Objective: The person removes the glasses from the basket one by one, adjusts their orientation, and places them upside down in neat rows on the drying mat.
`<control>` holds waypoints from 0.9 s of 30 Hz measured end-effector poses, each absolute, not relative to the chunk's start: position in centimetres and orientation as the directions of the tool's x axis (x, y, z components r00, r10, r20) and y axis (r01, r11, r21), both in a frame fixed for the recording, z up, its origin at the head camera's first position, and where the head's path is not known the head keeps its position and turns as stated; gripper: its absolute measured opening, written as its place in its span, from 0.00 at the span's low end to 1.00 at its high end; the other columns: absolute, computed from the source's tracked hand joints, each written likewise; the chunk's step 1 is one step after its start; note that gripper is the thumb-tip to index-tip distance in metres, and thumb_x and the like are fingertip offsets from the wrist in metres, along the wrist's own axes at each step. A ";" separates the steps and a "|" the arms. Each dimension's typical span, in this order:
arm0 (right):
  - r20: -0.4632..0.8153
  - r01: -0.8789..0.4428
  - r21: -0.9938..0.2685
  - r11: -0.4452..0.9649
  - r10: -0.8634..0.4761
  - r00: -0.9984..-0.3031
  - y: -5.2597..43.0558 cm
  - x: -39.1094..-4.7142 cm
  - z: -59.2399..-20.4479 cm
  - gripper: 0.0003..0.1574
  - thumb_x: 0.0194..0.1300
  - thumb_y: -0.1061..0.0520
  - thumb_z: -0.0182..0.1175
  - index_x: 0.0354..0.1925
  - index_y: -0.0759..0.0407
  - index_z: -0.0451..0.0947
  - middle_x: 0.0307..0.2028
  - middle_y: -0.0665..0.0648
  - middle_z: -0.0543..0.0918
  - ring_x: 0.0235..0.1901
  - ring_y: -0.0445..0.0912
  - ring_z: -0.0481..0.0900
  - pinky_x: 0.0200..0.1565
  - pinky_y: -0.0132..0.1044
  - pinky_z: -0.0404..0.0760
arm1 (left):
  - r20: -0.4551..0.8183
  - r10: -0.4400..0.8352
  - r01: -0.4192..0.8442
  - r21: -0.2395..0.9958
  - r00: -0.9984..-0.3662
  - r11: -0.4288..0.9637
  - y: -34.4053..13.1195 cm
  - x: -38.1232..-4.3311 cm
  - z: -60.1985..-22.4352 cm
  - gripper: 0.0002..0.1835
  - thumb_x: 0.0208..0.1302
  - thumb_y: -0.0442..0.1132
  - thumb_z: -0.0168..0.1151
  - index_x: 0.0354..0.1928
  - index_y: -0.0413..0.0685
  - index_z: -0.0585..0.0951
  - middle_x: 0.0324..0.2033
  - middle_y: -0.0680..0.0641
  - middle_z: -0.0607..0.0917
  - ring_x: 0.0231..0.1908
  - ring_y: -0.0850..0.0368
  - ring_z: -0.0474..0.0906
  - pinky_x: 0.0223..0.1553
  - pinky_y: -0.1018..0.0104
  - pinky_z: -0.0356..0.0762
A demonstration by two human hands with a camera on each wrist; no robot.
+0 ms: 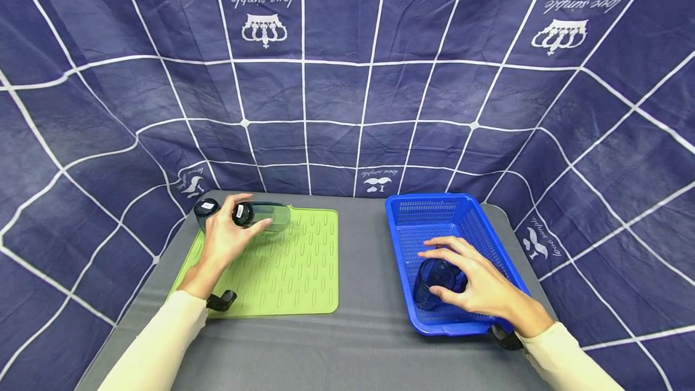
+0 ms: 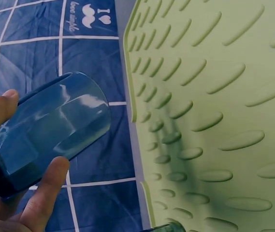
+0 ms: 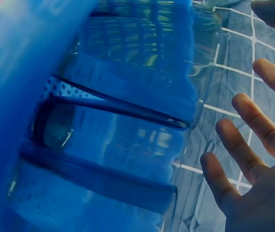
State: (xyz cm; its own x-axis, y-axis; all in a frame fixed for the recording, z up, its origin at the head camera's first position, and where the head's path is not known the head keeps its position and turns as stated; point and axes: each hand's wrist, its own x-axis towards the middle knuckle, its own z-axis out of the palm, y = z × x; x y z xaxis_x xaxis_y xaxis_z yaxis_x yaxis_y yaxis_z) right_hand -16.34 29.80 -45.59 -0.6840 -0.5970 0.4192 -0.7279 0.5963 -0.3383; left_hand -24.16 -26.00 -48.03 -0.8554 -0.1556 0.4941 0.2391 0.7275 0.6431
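My left hand [image 1: 225,237] grips a clear bluish drinking glass [image 2: 55,125] near its dark base, thumb on one side and fingers on the other. The glass is tipped on its side above the far part of the green ridged mat [image 1: 293,264], its rim pointing right in the head view. Beside that hand, at the mat's far left corner, another glass [image 1: 203,205] shows its dark base with a white label. Over the blue basket [image 1: 399,258], my right hand [image 1: 472,279] spreads its fingers around the top of a blue glass [image 1: 429,294], apart from it in the right wrist view.
More than one glass stands in the basket, seen side by side in the right wrist view. The basket's perforated walls rise around them. Grey cloth [image 1: 364,258] lies between mat and basket, and a blue grid-patterned curtain [image 1: 336,95] hangs behind.
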 end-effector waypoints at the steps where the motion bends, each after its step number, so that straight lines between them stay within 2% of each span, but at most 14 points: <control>1: 0.415 -0.729 -0.333 0.598 -0.602 -0.682 29.8 -16.4 -45.7 0.49 0.58 0.51 0.90 0.75 0.32 0.84 0.76 0.46 0.84 0.75 0.49 0.81 0.81 0.25 0.63 | 0.488 -0.154 0.233 0.641 -0.859 0.731 -26.1 -24.2 -48.1 0.41 0.57 0.46 0.95 0.72 0.52 0.85 0.64 0.33 0.93 0.60 0.21 0.90 0.60 0.28 0.84; 3: 0.410 -0.731 -0.318 0.603 -0.608 -0.680 29.8 -16.4 -45.8 0.50 0.58 0.50 0.90 0.76 0.32 0.84 0.75 0.46 0.84 0.75 0.49 0.81 0.81 0.29 0.65 | 0.475 -0.151 0.222 0.639 -0.867 0.736 -26.2 -24.4 -48.2 0.41 0.57 0.46 0.95 0.72 0.52 0.85 0.64 0.32 0.93 0.60 0.20 0.90 0.60 0.27 0.85; 8: 0.400 -0.735 -0.275 0.619 -0.621 -0.674 29.8 -16.3 -46.3 0.51 0.57 0.49 0.90 0.76 0.32 0.84 0.76 0.45 0.84 0.76 0.50 0.81 0.77 0.47 0.74 | 0.442 -0.148 0.191 0.633 -0.885 0.750 -26.6 -24.8 -48.6 0.41 0.58 0.46 0.94 0.71 0.49 0.85 0.63 0.30 0.93 0.61 0.17 0.89 0.60 0.25 0.84; 10: 0.391 -0.732 -0.269 0.626 -0.624 -0.677 29.8 -16.2 -46.3 0.51 0.56 0.48 0.90 0.76 0.32 0.84 0.76 0.45 0.83 0.76 0.50 0.81 0.76 0.51 0.75 | 0.431 -0.150 0.178 0.630 -0.890 0.756 -26.7 -24.9 -48.7 0.40 0.58 0.47 0.94 0.71 0.48 0.85 0.62 0.30 0.93 0.61 0.17 0.89 0.61 0.26 0.84; 20: 0.394 -0.742 -0.228 0.631 -0.637 -0.663 30.1 -16.1 -46.9 0.50 0.55 0.46 0.90 0.74 0.33 0.85 0.75 0.46 0.85 0.75 0.51 0.82 0.73 0.54 0.78 | 0.399 -0.141 0.141 0.598 -0.906 0.789 -27.0 -25.8 -49.3 0.39 0.60 0.48 0.93 0.70 0.45 0.83 0.61 0.26 0.93 0.61 0.14 0.87 0.63 0.24 0.83; 27: 0.378 -0.738 -0.219 0.639 -0.641 -0.667 30.3 -16.0 -47.1 0.50 0.55 0.46 0.90 0.74 0.31 0.85 0.75 0.45 0.84 0.75 0.50 0.81 0.72 0.53 0.79 | 0.372 -0.137 0.111 0.572 -0.918 0.813 -27.3 -26.4 -49.6 0.39 0.62 0.49 0.91 0.70 0.46 0.81 0.59 0.23 0.92 0.59 0.11 0.86 0.59 0.21 0.83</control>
State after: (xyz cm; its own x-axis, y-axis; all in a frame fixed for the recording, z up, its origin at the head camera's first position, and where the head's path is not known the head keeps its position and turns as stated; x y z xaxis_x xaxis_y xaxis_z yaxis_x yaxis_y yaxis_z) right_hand -16.00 30.32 -47.09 -0.6674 -0.6414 0.3784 -0.7378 0.6387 -0.2185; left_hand -26.43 -27.27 -49.62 -0.9178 -0.1373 0.3725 0.1105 0.8128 0.5720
